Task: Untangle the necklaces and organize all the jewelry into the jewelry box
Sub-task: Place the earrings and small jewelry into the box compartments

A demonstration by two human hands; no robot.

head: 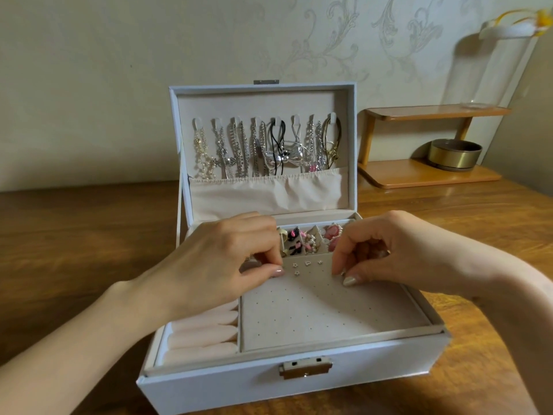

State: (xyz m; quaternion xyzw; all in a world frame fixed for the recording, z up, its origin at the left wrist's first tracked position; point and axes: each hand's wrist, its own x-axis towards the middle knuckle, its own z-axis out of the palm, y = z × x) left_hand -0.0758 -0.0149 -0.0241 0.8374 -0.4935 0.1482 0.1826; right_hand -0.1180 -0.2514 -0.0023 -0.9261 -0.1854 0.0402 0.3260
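jewelry box [209,384] open on counter [74,235]; left hand [230,259], right hand [386,253] pinch-curled at earring panel [314,310] top; grasped item: cannot tell; necklaces [239,148] in lid.

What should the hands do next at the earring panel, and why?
Probably seat one more stud in a free hole of the earring panel, next to the studs already in its top rows. The left hand and right hand pinch at that edge; what they hold is too small to tell.
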